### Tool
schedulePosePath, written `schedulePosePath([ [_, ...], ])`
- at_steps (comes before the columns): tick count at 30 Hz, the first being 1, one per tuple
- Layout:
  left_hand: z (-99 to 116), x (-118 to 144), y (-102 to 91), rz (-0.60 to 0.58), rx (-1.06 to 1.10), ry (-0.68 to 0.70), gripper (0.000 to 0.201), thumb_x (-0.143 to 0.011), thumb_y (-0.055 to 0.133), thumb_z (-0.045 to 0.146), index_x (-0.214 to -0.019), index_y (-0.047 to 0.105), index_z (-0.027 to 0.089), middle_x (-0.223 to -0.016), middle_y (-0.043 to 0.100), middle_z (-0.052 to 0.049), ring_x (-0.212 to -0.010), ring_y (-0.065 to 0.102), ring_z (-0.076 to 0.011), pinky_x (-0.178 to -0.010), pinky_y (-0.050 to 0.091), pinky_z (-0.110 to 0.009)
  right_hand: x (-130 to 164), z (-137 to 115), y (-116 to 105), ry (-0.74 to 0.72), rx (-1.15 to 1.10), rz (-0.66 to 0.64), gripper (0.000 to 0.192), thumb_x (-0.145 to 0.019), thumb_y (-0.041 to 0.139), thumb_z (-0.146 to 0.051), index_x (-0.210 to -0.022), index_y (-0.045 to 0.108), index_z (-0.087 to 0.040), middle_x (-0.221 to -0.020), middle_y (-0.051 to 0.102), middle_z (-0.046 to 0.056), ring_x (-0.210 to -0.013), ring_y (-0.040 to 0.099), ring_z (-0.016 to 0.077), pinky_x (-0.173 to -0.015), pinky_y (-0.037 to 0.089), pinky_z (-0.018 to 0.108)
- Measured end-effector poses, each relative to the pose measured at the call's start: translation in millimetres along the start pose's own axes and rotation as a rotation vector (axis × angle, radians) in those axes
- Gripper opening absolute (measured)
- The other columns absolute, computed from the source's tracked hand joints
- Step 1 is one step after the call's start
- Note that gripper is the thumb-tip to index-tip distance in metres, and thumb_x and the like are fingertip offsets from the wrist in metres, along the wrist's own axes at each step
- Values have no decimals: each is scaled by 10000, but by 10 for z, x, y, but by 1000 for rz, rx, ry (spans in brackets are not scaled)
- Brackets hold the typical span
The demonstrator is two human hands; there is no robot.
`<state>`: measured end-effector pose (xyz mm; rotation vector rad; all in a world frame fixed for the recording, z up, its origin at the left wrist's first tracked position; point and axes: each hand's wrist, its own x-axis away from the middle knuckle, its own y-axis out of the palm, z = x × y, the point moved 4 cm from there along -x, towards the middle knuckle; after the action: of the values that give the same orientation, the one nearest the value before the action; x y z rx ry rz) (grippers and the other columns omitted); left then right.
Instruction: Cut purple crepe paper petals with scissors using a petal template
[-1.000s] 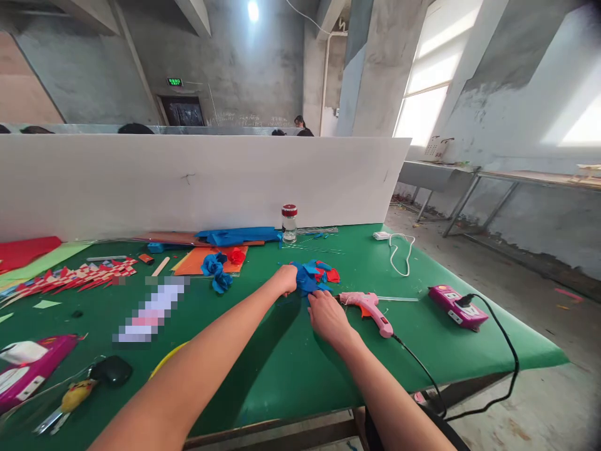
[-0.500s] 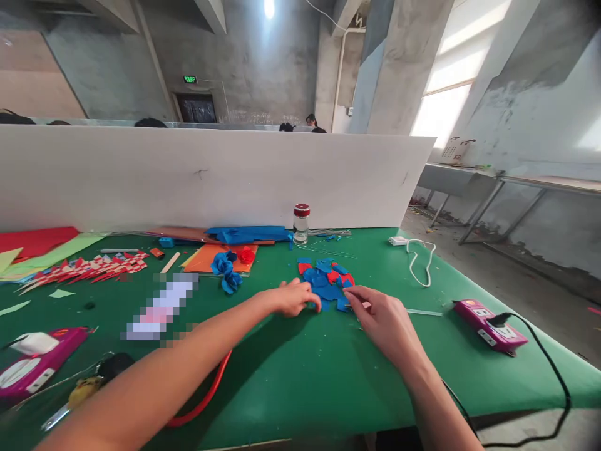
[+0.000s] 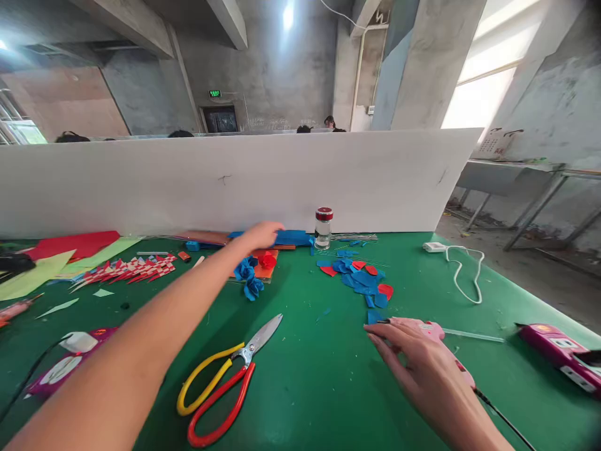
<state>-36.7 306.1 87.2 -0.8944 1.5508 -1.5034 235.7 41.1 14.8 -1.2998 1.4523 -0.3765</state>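
While the L hand (image 3: 263,235) reaches to the back of the bench (image 3: 319,382), palm down over the blue paper (image 3: 295,238), the R hand (image 3: 417,354) sits low, front R of ctr. L fingers stretch out over the paper; can't tell if they grip or touch it. R fingers loosely bent, thumb & index a bit apart, nothing seen held; tips just beside the nearest of the blue & red scraps (image 3: 365,282), contact unclear. Pink glue gun (image 3: 434,329) lies partly hidden behind the R hand, clear stick (image 3: 474,335) out its rear, cord running off bottom R.

Scraps in a loose pile, ctr-R, in front of the red-lidded jar (image 3: 323,230), which is upright near the R end of the blue paper. Scissors (image 3: 263,335) flat betw. the arms, blades pointing away, yellow + red handles toward the wearer. Blue paper flowers (image 3: 253,288) & a red flower (image 3: 266,259) on/by the orange sheets (image 3: 267,274), just below the L hand in view. Far L: red/white woven pcs (image 3: 129,269), red sheet (image 3: 77,244). R edge: purple pwr strip (image 3: 558,351). White board (image 3: 263,181) stands along the back.
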Motion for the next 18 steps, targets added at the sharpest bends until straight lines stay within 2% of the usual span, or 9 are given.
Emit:
schedulePosePath([
  [2, -622, 56, -107, 28, -77, -150, 368, -920, 575, 333, -1255, 547, 184, -1294, 559, -101, -1123, 575, -253, -944, 485, -492, 11, -19, 19, -32, 14, 3, 261, -946, 459, -298, -987, 712, -253, -901, 761, 32, -826, 720, 221, -712, 537, 325],
  [3, -862, 67, -104, 28, -106, -199, 376, -914, 586, 330, -1261, 545, 190, -1310, 549, -102, -1137, 567, -257, -948, 484, -492, 8, -35, 33, -45, 17, 8, 255, -947, 462, -288, -991, 711, -255, -922, 761, 30, -847, 721, 220, -715, 541, 320],
  [4, -1049, 62, -67, 27, -130, -231, 388, -909, 593, 325, -1270, 539, 192, -1327, 537, -101, -1156, 557, -263, -957, 478, -498, 1, -51, 49, -54, 19, 12, 250, -949, 465, -283, -997, 709, -256, -940, 762, 28, -867, 720, 220, -718, 545, 316],
  [6, -1288, -2, 89, 7, -152, -265, 386, -908, 595, 320, -1271, 542, 198, -1339, 530, -101, -1162, 552, -264, -966, 473, -503, -17, -80, 89, -64, 16, 12, 249, -955, 464, -282, -1007, 706, -258, -957, 760, 26, -881, 719, 216, -722, 552, 310],
  [9, -1436, -193, 370, -1, -122, -304, 388, -911, 591, 326, -1270, 539, 190, -1318, 544, -101, -1132, 570, -256, -941, 491, -492, -50, -88, 166, -47, 5, -28, 258, -965, 454, -286, -1027, 703, -261, -976, 755, 29, -893, 714, 209, -735, 556, 304],
  [12, -1525, -374, 534, 15, -24, -392, 356, -911, 592, 333, -1231, 561, 179, -1261, 576, -96, -1081, 595, -239, -898, 518, -456, -87, -68, 230, -14, -13, -80, 270, -972, 440, -275, -1037, 701, -263, -991, 749, 35, -902, 708, 204, -754, 553, 304],
  [15, -1621, -423, 517, 57, 140, -506, 324, -908, 599, 332, -1190, 580, 173, -1185, 611, -82, -1012, 623, -216, -839, 543, -410, -121, -57, 269, 24, -46, -129, 273, -974, 433, -275, -1050, 695, -265, -990, 744, 32, -887, 702, 197, -759, 549, 307],
  [18, -1666, -288, 326, 177, 332, -607, 319, -922, 578, 336, -1189, 572, 160, -1117, 632, -74, -910, 645, -185, -760, 566, -367, -131, -83, 297, 45, -95, -166, 276, -974, 428, -292, -1039, 695, -267, -983, 742, 29, -885, 696, 195, -764, 544, 308],
])
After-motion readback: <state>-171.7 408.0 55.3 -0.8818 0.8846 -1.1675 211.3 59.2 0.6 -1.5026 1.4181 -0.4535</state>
